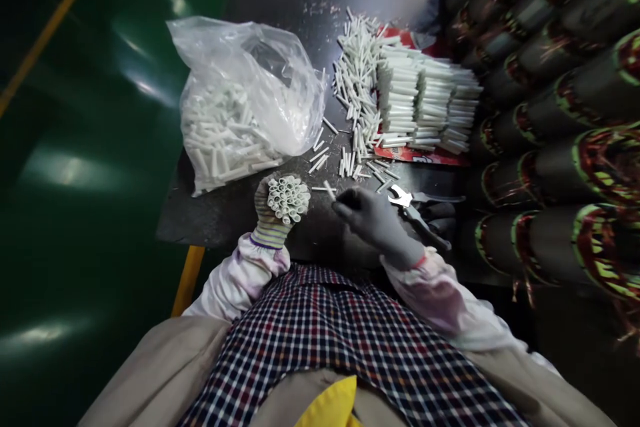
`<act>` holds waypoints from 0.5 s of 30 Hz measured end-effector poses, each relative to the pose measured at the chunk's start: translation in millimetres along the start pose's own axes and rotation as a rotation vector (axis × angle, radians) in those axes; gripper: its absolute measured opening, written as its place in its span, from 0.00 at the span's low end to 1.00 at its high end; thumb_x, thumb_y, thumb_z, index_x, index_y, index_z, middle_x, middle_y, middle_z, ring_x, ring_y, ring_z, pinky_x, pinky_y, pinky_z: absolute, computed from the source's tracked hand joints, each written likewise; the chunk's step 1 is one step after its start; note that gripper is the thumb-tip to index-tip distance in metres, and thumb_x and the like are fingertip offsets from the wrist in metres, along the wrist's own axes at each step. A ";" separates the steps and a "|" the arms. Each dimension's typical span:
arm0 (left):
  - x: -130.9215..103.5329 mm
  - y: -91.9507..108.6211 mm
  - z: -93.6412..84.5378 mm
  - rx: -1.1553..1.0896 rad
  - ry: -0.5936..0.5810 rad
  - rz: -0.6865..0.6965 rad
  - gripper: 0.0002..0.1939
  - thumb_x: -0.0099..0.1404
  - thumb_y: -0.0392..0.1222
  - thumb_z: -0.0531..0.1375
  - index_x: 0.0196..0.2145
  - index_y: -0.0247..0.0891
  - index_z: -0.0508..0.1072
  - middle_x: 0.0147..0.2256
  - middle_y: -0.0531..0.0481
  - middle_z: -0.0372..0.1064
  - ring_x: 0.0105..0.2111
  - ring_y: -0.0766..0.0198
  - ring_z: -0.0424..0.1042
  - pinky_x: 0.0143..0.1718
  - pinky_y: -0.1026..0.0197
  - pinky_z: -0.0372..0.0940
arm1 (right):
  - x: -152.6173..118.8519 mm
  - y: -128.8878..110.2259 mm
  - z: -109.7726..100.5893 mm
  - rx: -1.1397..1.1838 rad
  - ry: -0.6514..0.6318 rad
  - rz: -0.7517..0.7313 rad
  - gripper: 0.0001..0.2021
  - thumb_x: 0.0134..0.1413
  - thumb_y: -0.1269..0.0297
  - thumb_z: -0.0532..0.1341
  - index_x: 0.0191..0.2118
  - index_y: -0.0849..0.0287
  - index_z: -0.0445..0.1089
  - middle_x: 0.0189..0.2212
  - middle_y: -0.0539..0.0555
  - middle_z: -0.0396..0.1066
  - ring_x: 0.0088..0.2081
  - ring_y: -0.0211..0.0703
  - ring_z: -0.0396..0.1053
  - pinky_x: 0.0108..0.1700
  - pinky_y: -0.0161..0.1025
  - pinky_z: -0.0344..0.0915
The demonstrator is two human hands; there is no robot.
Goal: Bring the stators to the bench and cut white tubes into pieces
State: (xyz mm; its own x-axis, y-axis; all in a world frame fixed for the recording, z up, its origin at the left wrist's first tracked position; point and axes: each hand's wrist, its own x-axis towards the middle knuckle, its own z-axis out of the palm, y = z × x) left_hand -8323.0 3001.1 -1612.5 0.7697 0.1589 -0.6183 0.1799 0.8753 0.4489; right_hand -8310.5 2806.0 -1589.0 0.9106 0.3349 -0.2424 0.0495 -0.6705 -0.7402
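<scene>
My left hand (267, 210), in a striped knit glove, is closed around a bundle of white tubes (289, 199) whose open ends face up toward me. Gloved in grey, my right hand (373, 217) pinches a single short white tube (329, 190) between thumb and fingers, a little to the right of the bundle. Loose tubes (320, 157) lie on the dark table just beyond both hands. Beside my right hand rests a pair of cutting pliers (413, 207) with its jaws apart.
A clear plastic bag (240, 113) full of white tubes stands at the left. Behind the hands are a heap of loose tubes (357, 73) and neatly stacked tubes (397, 100) on a red sheet (435, 157). Rows of dark cylinders with copper wire (550, 240) line the right.
</scene>
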 end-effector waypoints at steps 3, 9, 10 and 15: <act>0.9 -2.2 3.9 0.012 -0.029 0.032 0.15 0.65 0.49 0.55 0.25 0.40 0.73 0.26 0.48 0.74 0.28 0.59 0.76 0.32 0.57 0.74 | -27.6 -9.4 -5.3 0.320 -0.222 -0.110 0.09 0.53 0.57 0.63 0.31 0.58 0.72 0.25 0.47 0.71 0.27 0.35 0.65 0.31 0.33 0.61; -6.8 -7.2 16.3 0.162 -0.155 0.078 0.17 0.64 0.45 0.52 0.23 0.38 0.74 0.24 0.47 0.73 0.25 0.60 0.75 0.27 0.60 0.72 | -34.9 -18.6 -12.5 0.676 -0.424 0.271 0.09 0.49 0.60 0.61 0.24 0.57 0.64 0.14 0.42 0.57 0.15 0.30 0.53 0.17 0.30 0.48; -9.2 -8.0 17.0 0.193 -0.179 0.099 0.17 0.64 0.45 0.52 0.24 0.37 0.75 0.24 0.46 0.74 0.26 0.60 0.75 0.27 0.60 0.72 | -34.4 -18.8 -13.7 0.728 -0.421 0.314 0.10 0.49 0.59 0.62 0.24 0.57 0.63 0.14 0.42 0.57 0.15 0.30 0.52 0.16 0.30 0.47; -16.7 -17.6 22.2 0.289 -0.224 0.110 0.15 0.59 0.44 0.55 0.27 0.33 0.77 0.25 0.43 0.74 0.25 0.58 0.75 0.28 0.58 0.72 | -33.7 -12.5 -11.8 0.764 -0.337 0.349 0.13 0.49 0.56 0.64 0.24 0.57 0.63 0.16 0.42 0.58 0.17 0.32 0.55 0.19 0.31 0.53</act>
State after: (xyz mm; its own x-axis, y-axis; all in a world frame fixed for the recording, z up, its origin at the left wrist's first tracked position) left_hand -8325.5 2972.8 -1595.8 0.9030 0.1135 -0.4144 0.2293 0.6885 0.6880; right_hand -8337.0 2795.3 -1564.2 0.6485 0.4513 -0.6130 -0.6024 -0.1880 -0.7757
